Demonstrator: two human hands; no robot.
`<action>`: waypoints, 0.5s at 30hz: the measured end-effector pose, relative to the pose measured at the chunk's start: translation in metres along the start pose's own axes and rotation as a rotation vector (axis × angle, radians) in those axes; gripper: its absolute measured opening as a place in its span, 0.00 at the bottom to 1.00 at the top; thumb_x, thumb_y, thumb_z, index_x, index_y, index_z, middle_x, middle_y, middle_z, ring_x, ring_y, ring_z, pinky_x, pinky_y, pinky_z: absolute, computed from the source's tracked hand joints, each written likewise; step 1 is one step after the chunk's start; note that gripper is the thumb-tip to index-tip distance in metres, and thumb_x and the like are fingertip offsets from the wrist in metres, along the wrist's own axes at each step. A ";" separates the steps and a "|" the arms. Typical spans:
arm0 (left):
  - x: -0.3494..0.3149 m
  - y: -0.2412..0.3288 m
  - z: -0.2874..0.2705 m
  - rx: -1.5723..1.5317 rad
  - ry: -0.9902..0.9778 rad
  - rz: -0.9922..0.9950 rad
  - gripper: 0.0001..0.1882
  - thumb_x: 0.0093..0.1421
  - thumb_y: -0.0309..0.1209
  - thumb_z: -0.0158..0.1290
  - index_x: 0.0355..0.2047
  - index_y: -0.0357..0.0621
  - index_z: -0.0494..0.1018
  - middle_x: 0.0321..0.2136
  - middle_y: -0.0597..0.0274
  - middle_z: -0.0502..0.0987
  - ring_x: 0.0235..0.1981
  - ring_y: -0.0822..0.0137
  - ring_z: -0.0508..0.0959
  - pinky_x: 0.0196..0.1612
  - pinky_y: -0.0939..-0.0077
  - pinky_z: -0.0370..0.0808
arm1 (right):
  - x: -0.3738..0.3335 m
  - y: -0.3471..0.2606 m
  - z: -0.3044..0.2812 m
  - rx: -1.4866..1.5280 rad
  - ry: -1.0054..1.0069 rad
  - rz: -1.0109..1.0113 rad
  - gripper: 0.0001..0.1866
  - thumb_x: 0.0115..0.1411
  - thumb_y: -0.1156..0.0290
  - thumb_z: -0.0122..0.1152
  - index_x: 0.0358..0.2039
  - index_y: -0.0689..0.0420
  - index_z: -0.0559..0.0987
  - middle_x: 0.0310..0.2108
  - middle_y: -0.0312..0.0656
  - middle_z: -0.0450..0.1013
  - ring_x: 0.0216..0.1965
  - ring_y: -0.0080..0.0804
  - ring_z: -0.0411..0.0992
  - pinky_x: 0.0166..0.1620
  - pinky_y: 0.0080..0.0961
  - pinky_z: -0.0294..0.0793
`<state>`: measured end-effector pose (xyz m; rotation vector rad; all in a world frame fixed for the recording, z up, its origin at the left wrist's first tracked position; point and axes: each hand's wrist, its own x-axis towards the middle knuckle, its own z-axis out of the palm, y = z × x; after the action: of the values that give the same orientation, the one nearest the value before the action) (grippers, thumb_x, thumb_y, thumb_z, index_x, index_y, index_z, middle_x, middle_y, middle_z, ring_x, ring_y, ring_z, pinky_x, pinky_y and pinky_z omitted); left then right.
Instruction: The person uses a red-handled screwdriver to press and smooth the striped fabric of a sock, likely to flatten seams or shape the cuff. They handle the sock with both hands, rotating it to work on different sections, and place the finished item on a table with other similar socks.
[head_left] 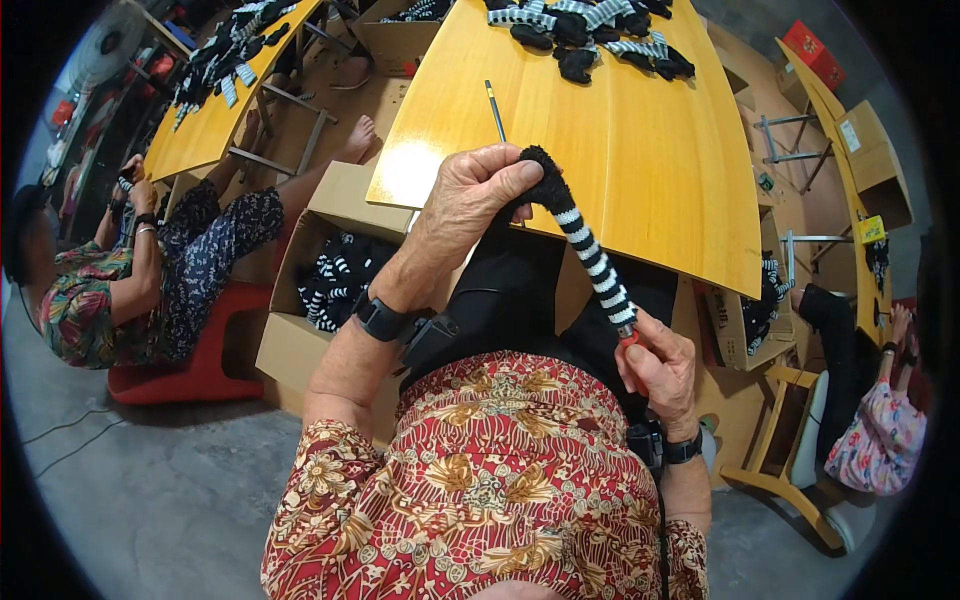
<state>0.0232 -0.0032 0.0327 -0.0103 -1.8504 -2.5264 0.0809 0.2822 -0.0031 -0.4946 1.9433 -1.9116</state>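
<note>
A narrow knitted tube (592,260), striped black and white with a plain black end, stretches slantwise between my two hands above my lap. My left hand (480,190) is closed on its black end, thumb on top and fingers mostly behind. At the lower striped end, my right hand (660,370) grips a red-handled tool (628,337). A short metal part of that tool shows at the tube's lower opening; how far it reaches inside is hidden. Beyond my left hand, a thin dark rod (495,112) with a yellow band lies on the yellow table (640,170).
Striped and black knitted pieces (590,30) lie heaped at the table's far end. An open carton (290,325) of similar pieces stands left, another carton (745,320) right. A person (130,270) sits left on a red chair (190,365); another person (885,430) sits far right.
</note>
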 end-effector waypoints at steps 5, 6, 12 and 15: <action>0.003 -0.002 -0.008 0.142 -0.181 0.066 0.11 0.63 0.35 0.55 0.32 0.39 0.78 0.23 0.71 0.75 0.20 0.83 0.71 0.23 0.89 0.67 | 0.003 0.000 -0.007 0.085 -0.028 0.014 0.23 0.59 0.74 0.55 0.56 0.59 0.72 0.22 0.38 0.71 0.15 0.16 0.63 0.19 0.13 0.62; 0.003 -0.002 -0.007 0.169 -0.193 0.090 0.12 0.62 0.36 0.55 0.30 0.40 0.78 0.21 0.72 0.74 0.18 0.84 0.70 0.21 0.90 0.67 | 0.004 0.001 -0.009 0.111 -0.037 0.022 0.23 0.59 0.73 0.55 0.56 0.58 0.72 0.22 0.38 0.71 0.15 0.16 0.62 0.18 0.13 0.62; 0.002 -0.013 -0.007 0.281 -0.258 0.061 0.14 0.64 0.38 0.53 0.31 0.38 0.78 0.19 0.72 0.73 0.18 0.83 0.69 0.21 0.89 0.64 | 0.002 -0.001 -0.005 0.083 0.022 0.024 0.22 0.59 0.73 0.55 0.56 0.58 0.72 0.21 0.38 0.71 0.14 0.16 0.61 0.17 0.13 0.60; -0.004 -0.014 0.001 0.265 -0.152 0.158 0.15 0.65 0.38 0.52 0.36 0.37 0.78 0.21 0.71 0.74 0.21 0.83 0.70 0.22 0.89 0.64 | -0.002 0.000 -0.005 0.092 0.046 0.021 0.22 0.59 0.73 0.55 0.56 0.59 0.72 0.21 0.38 0.71 0.14 0.16 0.61 0.17 0.13 0.60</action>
<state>0.0269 0.0022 0.0193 -0.3407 -2.1309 -2.2170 0.0798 0.2875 -0.0028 -0.4051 1.8712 -2.0053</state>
